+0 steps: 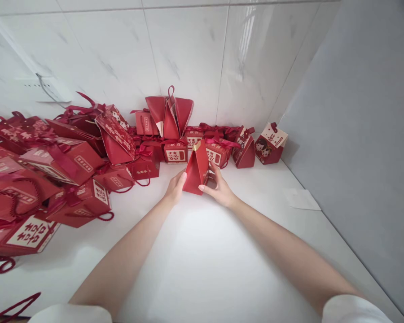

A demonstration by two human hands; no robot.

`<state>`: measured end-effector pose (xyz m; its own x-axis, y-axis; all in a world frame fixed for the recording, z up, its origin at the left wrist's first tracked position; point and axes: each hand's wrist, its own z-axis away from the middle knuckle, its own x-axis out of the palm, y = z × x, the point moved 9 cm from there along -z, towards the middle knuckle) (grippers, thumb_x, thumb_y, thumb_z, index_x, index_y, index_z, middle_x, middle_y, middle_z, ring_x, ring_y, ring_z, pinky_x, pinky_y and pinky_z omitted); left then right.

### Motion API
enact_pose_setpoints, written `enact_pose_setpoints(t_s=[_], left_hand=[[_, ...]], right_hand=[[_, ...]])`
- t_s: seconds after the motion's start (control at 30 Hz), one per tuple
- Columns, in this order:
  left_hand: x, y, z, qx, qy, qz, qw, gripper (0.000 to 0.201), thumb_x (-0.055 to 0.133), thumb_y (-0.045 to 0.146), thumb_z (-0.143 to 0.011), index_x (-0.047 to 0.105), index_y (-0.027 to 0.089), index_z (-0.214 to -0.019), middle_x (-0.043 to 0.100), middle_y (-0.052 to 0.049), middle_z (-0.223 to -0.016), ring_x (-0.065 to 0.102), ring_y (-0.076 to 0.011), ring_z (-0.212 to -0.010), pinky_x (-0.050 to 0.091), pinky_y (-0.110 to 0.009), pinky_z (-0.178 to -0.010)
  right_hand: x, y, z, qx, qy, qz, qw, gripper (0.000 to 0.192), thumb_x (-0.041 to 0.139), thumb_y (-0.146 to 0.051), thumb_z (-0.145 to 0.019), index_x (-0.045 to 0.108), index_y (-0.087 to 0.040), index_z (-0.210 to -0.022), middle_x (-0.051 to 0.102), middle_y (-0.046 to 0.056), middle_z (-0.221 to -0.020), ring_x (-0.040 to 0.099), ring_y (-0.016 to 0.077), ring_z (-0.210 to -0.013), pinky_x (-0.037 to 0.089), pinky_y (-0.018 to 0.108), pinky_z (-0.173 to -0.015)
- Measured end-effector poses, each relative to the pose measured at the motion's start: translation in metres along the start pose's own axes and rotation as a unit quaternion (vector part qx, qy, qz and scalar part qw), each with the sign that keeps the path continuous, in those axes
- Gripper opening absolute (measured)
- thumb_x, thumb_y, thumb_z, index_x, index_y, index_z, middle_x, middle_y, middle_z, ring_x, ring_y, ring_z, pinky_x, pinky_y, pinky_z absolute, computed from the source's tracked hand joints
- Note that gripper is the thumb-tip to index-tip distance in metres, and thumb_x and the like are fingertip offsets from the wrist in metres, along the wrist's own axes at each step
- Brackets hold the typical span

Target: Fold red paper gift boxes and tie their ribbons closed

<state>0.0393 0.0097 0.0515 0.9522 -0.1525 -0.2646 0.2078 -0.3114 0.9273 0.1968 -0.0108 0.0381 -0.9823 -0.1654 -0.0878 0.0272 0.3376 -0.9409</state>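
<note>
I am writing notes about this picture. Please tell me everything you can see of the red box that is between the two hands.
The red box looks like folded card or stiff paper, with flat sides that narrow upward to a closed top edge bearing a small gold tip. It stands upright on the white table, in front of a row of similar red boxes along the tiled wall. The left hand touches its left side and the right hand its right side, fingers against the lower part. No print shows on the side facing the camera.
</note>
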Motion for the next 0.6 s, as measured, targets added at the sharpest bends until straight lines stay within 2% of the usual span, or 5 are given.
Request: enact_pose_setpoints(t_s=[0.1,0.33,0.6], left_hand=[[-0.001,0.003,0.002,0.012,0.005,0.004,1.0,0.057,0.036,0.059,-0.095,0.064,0.019,-0.126,0.067,-0.008,-0.125,0.062,-0.0273,-0.118,0.049,-0.04,-0.102],[0.002,0.005,0.001,0.034,-0.012,0.034,0.999,0.056,0.033,0.056,-0.097,0.063,0.02,-0.128,0.069,-0.006,-0.123,0.058,-0.0269,-0.123,0.049,-0.041,-0.103],[0.004,0.013,0.001,0.066,-0.021,0.035,0.997,0.052,0.036,0.05,-0.097,0.061,0.019,-0.131,0.065,-0.007,-0.129,0.057,-0.0268,-0.124,0.046,-0.04,-0.105]], right_hand=[[-0.005,0.002,-0.001,0.004,0.032,0.018,0.999,0.109,0.078,-0.053,-0.072,0.01,-0.032,-0.155,0.026,0.011,-0.157,0.048,0.0275,-0.127,0.04,0.049,-0.11],[-0.006,0.001,-0.001,0.001,0.034,0.001,0.999,0.104,0.077,-0.053,-0.073,0.015,-0.031,-0.154,0.026,0.011,-0.157,0.049,0.0273,-0.126,0.043,0.048,-0.108],[-0.006,0.0,-0.001,-0.001,0.031,0.018,0.999,0.105,0.075,-0.055,-0.074,0.013,-0.033,-0.155,0.027,0.011,-0.157,0.049,0.0278,-0.126,0.044,0.049,-0.107]])
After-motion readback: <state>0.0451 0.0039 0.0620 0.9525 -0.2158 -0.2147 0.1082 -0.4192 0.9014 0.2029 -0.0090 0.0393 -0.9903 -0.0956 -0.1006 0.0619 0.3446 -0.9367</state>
